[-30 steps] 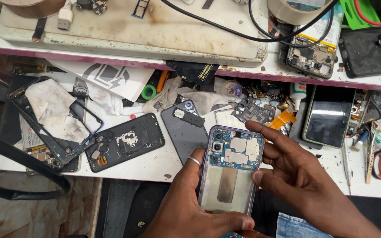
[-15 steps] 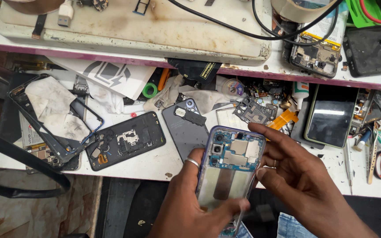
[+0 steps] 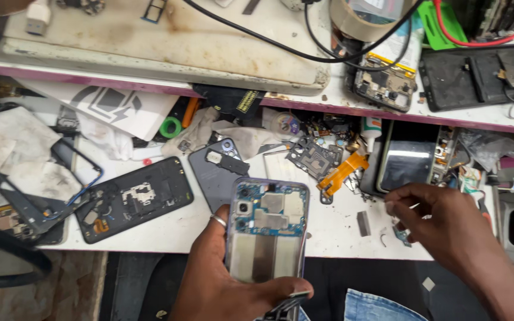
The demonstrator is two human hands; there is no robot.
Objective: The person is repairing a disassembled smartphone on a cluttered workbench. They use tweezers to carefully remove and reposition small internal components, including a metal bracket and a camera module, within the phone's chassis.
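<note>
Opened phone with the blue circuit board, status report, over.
Left hand grips the opened phone with blue circuit board, back facing up. Right hand off it, fingers over the white bench by small loose parts. Nothing blocking.

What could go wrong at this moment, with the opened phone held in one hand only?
1. The left hand alone holds the opened phone past the table edge; it might slip and fall.
2. Its circuit board is bare, so a fall could damage it.
3. The right hand reaches among loose small parts and may knock them off.
</note>
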